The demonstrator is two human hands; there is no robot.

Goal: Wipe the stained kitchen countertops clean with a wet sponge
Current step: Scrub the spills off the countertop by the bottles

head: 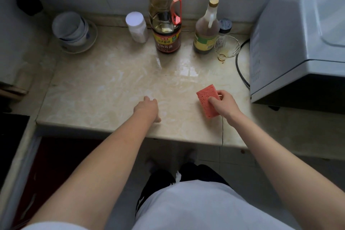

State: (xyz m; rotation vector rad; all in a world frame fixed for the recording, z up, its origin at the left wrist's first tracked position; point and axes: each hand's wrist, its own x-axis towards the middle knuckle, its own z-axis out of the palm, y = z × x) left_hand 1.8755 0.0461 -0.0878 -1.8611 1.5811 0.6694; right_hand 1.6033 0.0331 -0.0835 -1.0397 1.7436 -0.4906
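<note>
The right hand [225,103] grips a pink sponge [206,99], its fingers [212,100] and thumb curled over the long edges, and holds it at the right front of the beige marbled worktop [93,84], near the front edge. The left hand [148,109] rests on the worktop to the left of the sponge, well apart from it, fingers stretched forward and holding nothing. A wet sheen [177,69] lies on the stone between the hands and the bottles.

Along the back wall stands a tall soy sauce bottle [166,24] with a red handle; its label reads "海天酱油" on a yellow band and "老抽酱油" below. Just left of it is a white jar [137,27]. To the right stands a smaller brown bottle [206,30] with a green and yellow label too blurred to read, then a grey-lidded jar [225,26] and a ribbed glass bowl [226,46] with amber dregs. Stacked bowls [71,28] sit on a plate [92,37] at far left. A white appliance [298,33] and a black cable [239,69] are at the right
</note>
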